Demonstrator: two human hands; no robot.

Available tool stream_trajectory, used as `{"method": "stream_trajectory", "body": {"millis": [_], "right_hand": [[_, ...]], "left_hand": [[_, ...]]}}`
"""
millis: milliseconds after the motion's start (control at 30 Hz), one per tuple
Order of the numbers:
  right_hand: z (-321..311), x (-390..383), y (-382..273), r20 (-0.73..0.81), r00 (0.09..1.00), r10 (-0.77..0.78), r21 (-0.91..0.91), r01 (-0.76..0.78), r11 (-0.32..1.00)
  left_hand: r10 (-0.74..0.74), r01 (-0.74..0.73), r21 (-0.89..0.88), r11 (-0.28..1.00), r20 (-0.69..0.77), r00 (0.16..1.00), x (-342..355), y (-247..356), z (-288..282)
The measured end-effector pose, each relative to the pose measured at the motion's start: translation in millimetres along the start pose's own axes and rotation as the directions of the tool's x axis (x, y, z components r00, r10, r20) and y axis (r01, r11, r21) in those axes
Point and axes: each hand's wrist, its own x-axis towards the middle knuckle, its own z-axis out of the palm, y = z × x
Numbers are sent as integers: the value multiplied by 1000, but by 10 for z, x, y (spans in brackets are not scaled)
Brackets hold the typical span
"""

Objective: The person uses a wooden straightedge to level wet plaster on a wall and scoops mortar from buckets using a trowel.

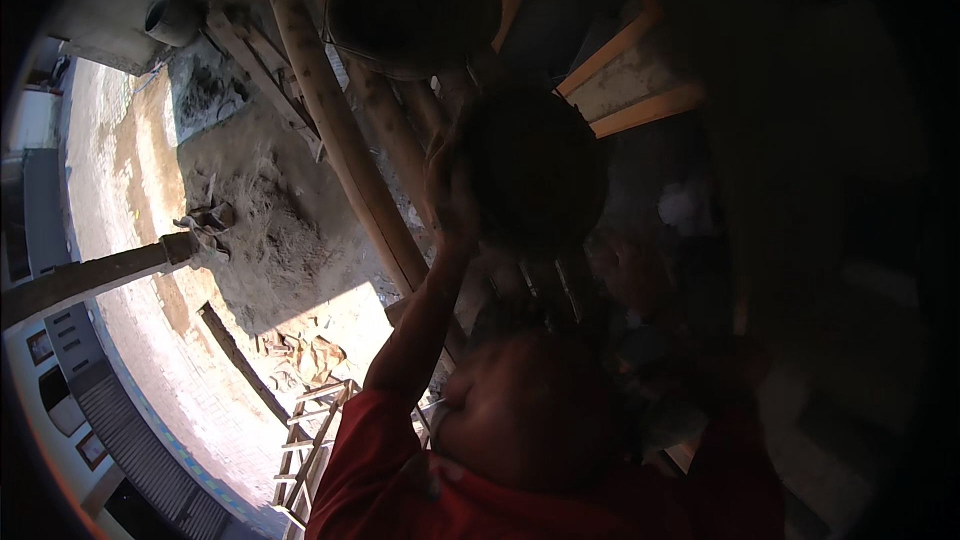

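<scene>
Neither of my own hands can be made out in the head view. Close in at the lower middle is another person in a red shirt [365, 460], head and shoulders showing. That person's bare forearm [425, 305] reaches up the picture, and the hand [450, 195] rests against the left side of a dark round bucket [535, 175]. What the bucket holds is lost in shadow. A second dark bucket [412, 15] with a wire handle sits just beyond it, over the wooden poles. Right of the nearer bucket, a dim hand-like shape [635, 270] shows; whose it is cannot be told.
Long wooden poles [345, 155] run down the middle. Orange-brown wooden frames [650, 105] stand at the upper right. To the left lie a sand heap [265, 210], a beam [95, 285] and a sunlit paved strip [130, 190]. A wooden ladder [310, 450] leans at the lower left.
</scene>
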Motion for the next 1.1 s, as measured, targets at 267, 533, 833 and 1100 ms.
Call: {"method": "stream_trajectory", "body": {"millis": [267,533,833,1100], "right_hand": [[-273,-293,593,-383,908,170,560,82,824],[-809,268,264,0,979,202,643,-154,750],[-289,1103,230,-85,993,-80,708,117,697],[-206,1739,375,177,921,-347,787,79,612]], "left_hand": [[340,-390,208,897,238,910,-185,405,-91],[379,-542,-68,838,787,487,-794,249,-16],[64,-66,34,997,74,995,-95,-107,-473],[-145,397,-440,806,503,852,640,-480,-220]]}}
